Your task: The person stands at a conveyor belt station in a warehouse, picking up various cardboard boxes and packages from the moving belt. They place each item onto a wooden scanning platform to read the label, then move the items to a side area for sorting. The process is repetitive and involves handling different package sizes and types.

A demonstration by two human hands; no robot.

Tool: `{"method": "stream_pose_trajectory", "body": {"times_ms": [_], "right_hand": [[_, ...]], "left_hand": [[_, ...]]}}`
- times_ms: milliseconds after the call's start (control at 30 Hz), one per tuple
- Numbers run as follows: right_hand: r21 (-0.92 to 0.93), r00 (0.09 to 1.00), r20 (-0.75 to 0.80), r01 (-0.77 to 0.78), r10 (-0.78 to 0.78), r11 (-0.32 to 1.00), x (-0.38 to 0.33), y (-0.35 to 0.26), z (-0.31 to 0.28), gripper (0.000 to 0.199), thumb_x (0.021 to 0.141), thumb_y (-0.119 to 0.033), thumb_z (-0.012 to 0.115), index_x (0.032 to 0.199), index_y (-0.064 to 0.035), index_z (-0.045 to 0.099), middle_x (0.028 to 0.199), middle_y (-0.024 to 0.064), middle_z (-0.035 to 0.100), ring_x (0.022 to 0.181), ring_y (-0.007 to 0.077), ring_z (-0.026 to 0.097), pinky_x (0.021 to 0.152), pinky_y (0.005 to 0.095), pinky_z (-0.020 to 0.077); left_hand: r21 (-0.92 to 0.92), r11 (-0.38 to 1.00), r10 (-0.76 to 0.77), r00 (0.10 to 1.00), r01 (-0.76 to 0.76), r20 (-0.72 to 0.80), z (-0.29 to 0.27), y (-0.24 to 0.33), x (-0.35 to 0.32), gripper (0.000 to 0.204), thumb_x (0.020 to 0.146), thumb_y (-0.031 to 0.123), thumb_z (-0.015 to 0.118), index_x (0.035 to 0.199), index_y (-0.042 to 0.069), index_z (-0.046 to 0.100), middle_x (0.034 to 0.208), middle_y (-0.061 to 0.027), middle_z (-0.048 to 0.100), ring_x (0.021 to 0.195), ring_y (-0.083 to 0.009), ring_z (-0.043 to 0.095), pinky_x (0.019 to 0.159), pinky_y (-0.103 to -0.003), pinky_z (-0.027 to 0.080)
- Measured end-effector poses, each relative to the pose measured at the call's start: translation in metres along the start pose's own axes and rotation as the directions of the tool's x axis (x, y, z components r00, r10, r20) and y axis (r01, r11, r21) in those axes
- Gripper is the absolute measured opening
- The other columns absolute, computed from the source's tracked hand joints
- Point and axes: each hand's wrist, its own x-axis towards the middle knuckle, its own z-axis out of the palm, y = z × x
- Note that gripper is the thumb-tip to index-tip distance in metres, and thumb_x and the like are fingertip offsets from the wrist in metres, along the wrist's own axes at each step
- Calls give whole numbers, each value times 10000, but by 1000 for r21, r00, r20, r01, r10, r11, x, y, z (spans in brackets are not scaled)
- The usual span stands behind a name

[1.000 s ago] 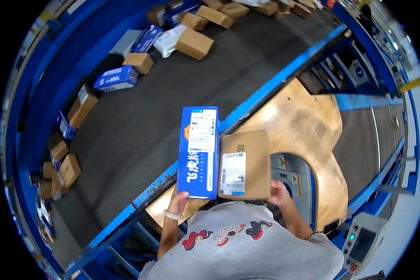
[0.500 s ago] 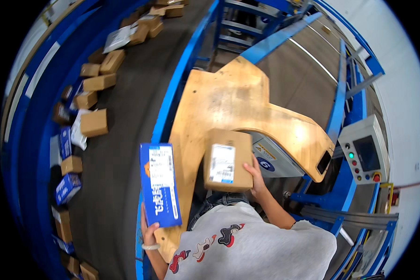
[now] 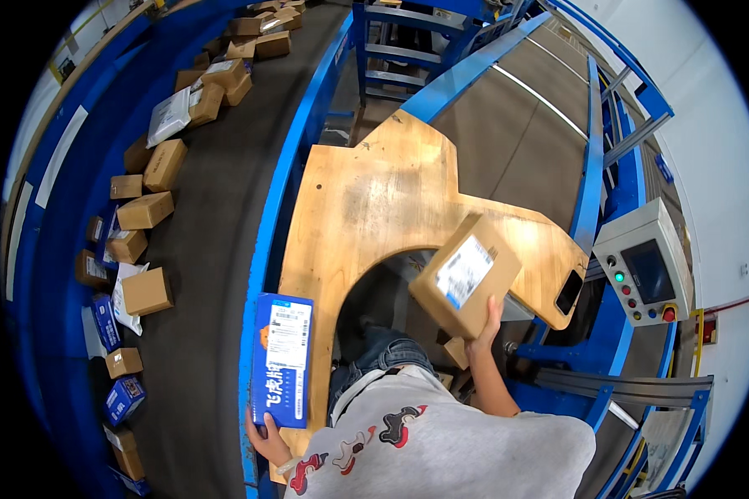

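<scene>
My left hand grips the lower end of a flat blue carton with a white label, held over the blue rail beside the wooden worktop. My right hand holds up a brown cardboard box with a white label, tilted, above the worktop's cut-out near its right arm. The two parcels are well apart from each other.
A dark conveyor belt on the left carries several brown boxes and blue cartons. A second belt runs at the right. A grey control panel with a screen and buttons stands at the right. A black phone lies on the worktop.
The view has swung right. Both parcels, held side by side a second ago, have spread apart: the blue carton went down left, the brown box moved right and tilted.
</scene>
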Motion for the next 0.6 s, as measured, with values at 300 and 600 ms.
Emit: {"method": "stream_pose_trajectory", "body": {"times_ms": [300, 600], "right_hand": [[-805, 955, -244, -103, -168, 584, 183, 28, 21, 761, 1027, -582, 463, 1455, 38, 362, 1145, 262, 610, 939, 342, 652, 788, 414, 547], [-438, 933, -344, -255, 101, 862, 511, -4, 149, 796, 952, -791, 413, 909, -24, 618, 571, 63, 527, 436, 176, 511, 389, 301, 412]], "left_hand": [[-113, 958, -275, 954, 263, -119, 81, 2, 12, 756, 1035, 381, 632, 1587, 5, 277, 1446, -225, 511, 1230, -278, 584, 956, -373, 531], [-282, 902, -339, 941, 328, 9, 136, 44, 64, 654, 1000, 310, 698, 1524, 54, 401, 1344, -121, 583, 1097, -214, 631, 790, -328, 581]]}}
